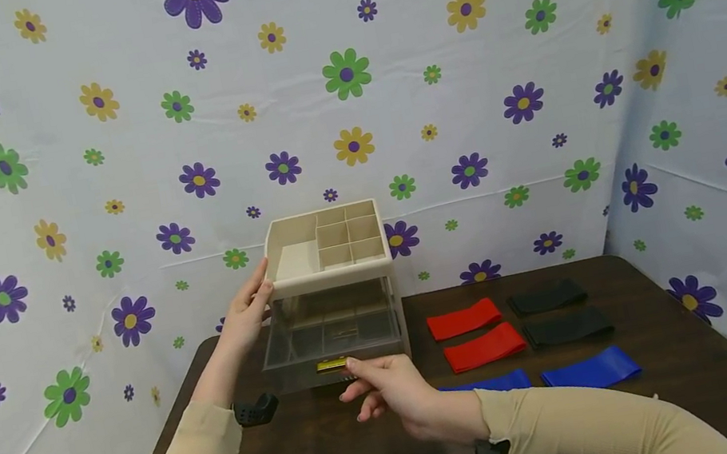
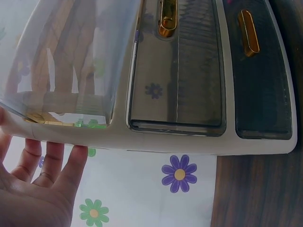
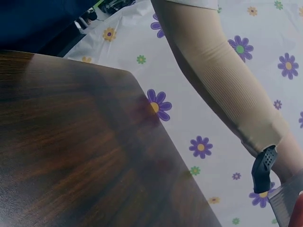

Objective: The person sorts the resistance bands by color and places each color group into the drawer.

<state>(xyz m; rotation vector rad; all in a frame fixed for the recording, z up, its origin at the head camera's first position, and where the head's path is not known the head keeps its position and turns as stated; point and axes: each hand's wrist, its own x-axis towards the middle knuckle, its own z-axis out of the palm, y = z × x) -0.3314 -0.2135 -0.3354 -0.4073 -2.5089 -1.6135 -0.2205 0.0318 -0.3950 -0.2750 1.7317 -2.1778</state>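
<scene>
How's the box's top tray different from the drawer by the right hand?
The top tray is solid cream; the drawer is see-through grey. The tray sits above, the drawer below. The drawer has a gold handle; the tray shows none. Both belong to one box.

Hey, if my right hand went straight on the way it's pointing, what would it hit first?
Most likely the gold handle on the smoky drawer: in the head view, your right hand has its leading tip overlapping the handle's end, though whether they touch is hard to tell.
</scene>
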